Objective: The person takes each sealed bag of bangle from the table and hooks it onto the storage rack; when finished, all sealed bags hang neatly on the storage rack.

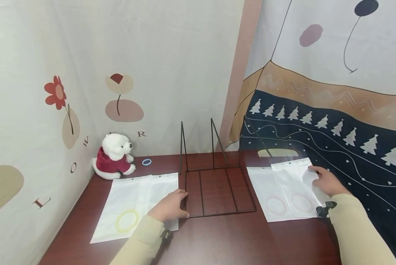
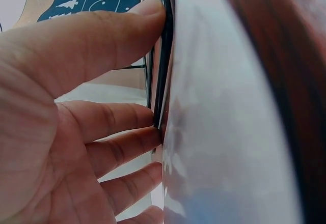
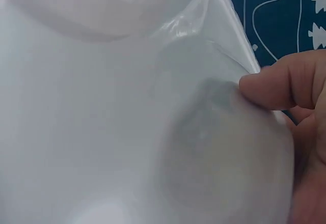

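A black wire rack (image 1: 230, 212) stands on the table with its uprights at the back. At its left front corner is my left hand (image 1: 169, 207), thumb and fingers spread. In the left wrist view the thumb tip and fingertips meet the black wire (image 2: 164, 56). My right hand (image 1: 330, 183) pinches the right edge of a white plastic bag (image 1: 290, 184), its upper right corner slightly raised. This bag overlaps another white bag (image 1: 261, 184), and faint pinkish rings show on both. The right wrist view shows the thumb on the bag's glossy film (image 3: 112, 122).
Left of the rack lie white bags (image 1: 125, 195), one with a yellow ring (image 1: 118, 222). A white plush bear (image 1: 113, 156) in a red coat sits at the back left, beside a small blue ring (image 1: 146, 164). Printed cloth (image 1: 164, 73) hangs behind the dark red table (image 1: 237, 243).
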The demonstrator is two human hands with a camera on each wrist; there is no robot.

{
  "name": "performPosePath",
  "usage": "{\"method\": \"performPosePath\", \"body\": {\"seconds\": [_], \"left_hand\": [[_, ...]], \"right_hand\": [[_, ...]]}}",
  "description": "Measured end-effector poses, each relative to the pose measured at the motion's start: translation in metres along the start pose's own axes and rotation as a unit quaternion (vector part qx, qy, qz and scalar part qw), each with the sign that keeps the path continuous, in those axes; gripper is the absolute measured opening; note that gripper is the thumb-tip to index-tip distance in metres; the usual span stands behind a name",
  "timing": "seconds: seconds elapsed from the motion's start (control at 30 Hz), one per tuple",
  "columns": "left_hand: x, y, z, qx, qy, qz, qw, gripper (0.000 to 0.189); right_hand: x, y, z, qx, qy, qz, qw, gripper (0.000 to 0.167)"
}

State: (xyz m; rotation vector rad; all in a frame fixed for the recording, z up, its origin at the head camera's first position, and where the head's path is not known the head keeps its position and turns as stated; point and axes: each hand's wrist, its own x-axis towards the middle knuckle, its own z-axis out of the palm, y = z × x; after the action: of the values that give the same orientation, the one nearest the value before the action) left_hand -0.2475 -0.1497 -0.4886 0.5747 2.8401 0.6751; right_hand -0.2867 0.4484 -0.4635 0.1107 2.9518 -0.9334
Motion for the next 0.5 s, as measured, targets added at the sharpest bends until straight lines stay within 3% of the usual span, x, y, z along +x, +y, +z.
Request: {"method": "performPosePath", "body": {"seconds": [0.23, 0.5], "left_hand": [[0.000, -0.003, 0.002, 0.002, 0.002, 0.001, 1.0000, 0.083], [-0.001, -0.003, 0.000, 0.000, -0.002, 0.002, 1.0000, 0.082]], "right_hand": [[-0.005, -0.007, -0.005, -0.010, 0.007, 0.028, 0.9995, 0.054], [-0.009, -0.013, -0.006, 0.032, 0.038, 0.046, 0.9977, 0.048]]}}
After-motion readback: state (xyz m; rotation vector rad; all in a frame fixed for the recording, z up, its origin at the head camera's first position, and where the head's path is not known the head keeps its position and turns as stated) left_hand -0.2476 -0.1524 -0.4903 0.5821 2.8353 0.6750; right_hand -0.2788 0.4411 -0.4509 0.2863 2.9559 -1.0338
